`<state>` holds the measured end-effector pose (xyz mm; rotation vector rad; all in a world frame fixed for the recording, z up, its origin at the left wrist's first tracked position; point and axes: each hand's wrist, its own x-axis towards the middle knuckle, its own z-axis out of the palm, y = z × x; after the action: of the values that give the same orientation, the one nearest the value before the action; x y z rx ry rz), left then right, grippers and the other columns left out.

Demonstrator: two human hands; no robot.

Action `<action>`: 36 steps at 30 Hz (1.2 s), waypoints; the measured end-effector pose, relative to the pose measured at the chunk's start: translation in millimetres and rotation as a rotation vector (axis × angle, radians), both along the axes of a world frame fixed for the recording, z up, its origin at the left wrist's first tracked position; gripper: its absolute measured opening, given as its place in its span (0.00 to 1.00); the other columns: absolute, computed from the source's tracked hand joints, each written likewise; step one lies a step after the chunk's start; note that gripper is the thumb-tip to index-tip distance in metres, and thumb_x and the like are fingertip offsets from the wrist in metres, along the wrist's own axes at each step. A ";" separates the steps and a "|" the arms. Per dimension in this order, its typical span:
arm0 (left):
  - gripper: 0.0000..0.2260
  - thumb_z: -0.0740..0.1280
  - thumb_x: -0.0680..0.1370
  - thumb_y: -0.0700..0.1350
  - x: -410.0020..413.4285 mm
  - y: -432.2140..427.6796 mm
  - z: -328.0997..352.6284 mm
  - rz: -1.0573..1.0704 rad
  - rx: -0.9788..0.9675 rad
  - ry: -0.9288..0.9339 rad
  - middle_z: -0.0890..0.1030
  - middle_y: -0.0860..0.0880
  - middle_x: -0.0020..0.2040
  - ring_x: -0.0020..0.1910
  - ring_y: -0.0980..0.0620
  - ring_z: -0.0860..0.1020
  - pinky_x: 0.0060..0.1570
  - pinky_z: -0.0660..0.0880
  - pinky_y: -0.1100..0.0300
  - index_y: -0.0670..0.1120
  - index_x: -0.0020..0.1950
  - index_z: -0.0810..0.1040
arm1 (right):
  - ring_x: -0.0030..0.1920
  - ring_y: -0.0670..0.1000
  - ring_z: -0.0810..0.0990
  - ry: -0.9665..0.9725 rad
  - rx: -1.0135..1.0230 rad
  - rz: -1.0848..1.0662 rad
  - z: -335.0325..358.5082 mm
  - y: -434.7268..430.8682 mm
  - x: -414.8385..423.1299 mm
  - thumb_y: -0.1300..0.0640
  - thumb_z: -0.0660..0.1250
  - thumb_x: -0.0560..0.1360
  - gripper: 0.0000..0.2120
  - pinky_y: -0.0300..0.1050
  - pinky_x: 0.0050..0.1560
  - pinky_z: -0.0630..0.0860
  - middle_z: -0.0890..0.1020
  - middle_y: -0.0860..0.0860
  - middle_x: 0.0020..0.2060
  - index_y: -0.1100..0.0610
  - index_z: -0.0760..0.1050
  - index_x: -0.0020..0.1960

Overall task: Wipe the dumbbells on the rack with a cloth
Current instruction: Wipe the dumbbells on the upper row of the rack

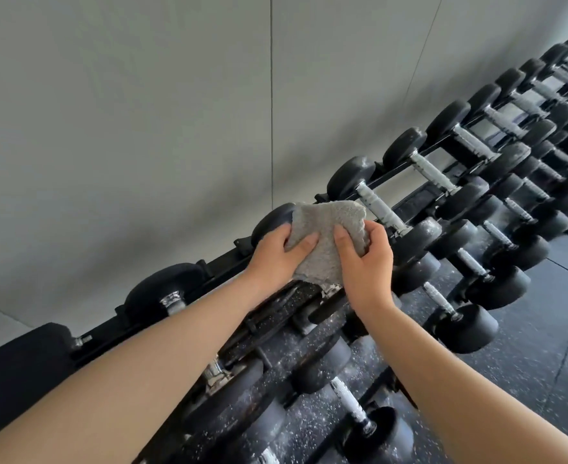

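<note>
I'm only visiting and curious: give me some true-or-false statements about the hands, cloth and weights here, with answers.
1. Both the left hand and the right hand hold the grey cloth. True.
2. The cloth lies folded on the floor. False: the hands hold it at the top row of the rack.
3. The dumbbells have black heads. True.
4. The rack stands mid-room. False: it runs along a grey wall.

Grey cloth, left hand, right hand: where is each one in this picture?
grey cloth (pixel 322 221): head view, on its fluffy middle.
left hand (pixel 272 259): head view, on the back of the hand.
right hand (pixel 366 264): head view, on the back of the hand.
</note>
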<state>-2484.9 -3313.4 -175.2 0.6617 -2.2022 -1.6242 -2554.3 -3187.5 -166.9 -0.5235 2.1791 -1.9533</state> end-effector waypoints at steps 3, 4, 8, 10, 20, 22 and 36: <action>0.17 0.67 0.75 0.58 -6.9 -35.1 16.4 0.093 -0.248 0.051 0.81 0.48 0.40 0.40 0.45 0.80 0.41 0.76 0.49 0.44 0.47 0.76 | 0.44 0.45 0.77 0.000 0.009 -0.005 8.4 -35.7 -13.3 0.49 0.67 0.79 0.08 0.39 0.44 0.79 0.77 0.45 0.44 0.51 0.72 0.54; 0.17 0.67 0.75 0.59 -8.4 -45.6 22.3 0.127 -0.305 0.054 0.80 0.49 0.38 0.38 0.45 0.78 0.39 0.75 0.50 0.44 0.45 0.76 | 0.44 0.45 0.76 -0.010 0.013 -0.007 9.4 -47.3 -16.1 0.49 0.67 0.79 0.10 0.40 0.44 0.78 0.77 0.46 0.44 0.53 0.72 0.55; 0.16 0.65 0.78 0.57 -11.3 -80.4 38.3 0.197 -0.508 -0.032 0.74 0.52 0.32 0.31 0.51 0.73 0.32 0.68 0.56 0.47 0.37 0.71 | 0.42 0.45 0.76 -0.084 0.042 -0.023 5.8 -83.0 -18.3 0.47 0.67 0.78 0.13 0.43 0.43 0.78 0.76 0.46 0.43 0.55 0.71 0.55; 0.19 0.65 0.78 0.57 -12.7 -92.9 39.9 0.190 -0.552 -0.122 0.70 0.51 0.29 0.29 0.52 0.69 0.30 0.63 0.57 0.48 0.34 0.66 | 0.44 0.46 0.77 -0.134 0.071 -0.047 -1.5 -91.6 -14.5 0.45 0.68 0.77 0.15 0.47 0.46 0.79 0.77 0.46 0.44 0.54 0.72 0.56; 0.18 0.60 0.79 0.58 -14.4 -91.3 10.6 0.242 -0.771 -0.406 0.75 0.45 0.52 0.55 0.43 0.74 0.47 0.69 0.53 0.44 0.59 0.72 | 0.49 0.53 0.80 -0.171 0.432 -0.146 -45.4 -81.7 -11.2 0.43 0.52 0.83 0.13 0.53 0.53 0.77 0.81 0.47 0.49 0.49 0.72 0.54; 0.20 0.61 0.80 0.55 -15.2 -88.9 7.9 0.201 -0.947 -0.240 0.72 0.42 0.60 0.60 0.41 0.70 0.53 0.69 0.48 0.44 0.66 0.71 | 0.51 0.55 0.78 -0.238 0.523 -0.134 -46.0 -80.9 -14.2 0.46 0.47 0.84 0.19 0.53 0.56 0.75 0.80 0.51 0.52 0.54 0.72 0.59; 0.16 0.51 0.84 0.48 -76.1 -65.5 14.0 -0.291 -1.052 -0.567 0.72 0.42 0.61 0.57 0.39 0.74 0.49 0.70 0.52 0.46 0.68 0.69 | 0.55 0.59 0.79 -0.104 0.912 -0.020 -43.1 -86.0 -11.7 0.45 0.36 0.84 0.29 0.48 0.45 0.68 0.80 0.56 0.58 0.54 0.66 0.73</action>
<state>-2561.1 -3378.9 -161.1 0.4993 -3.1715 -0.1427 -2566.0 -3273.5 -209.9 -0.2268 2.6529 -0.7765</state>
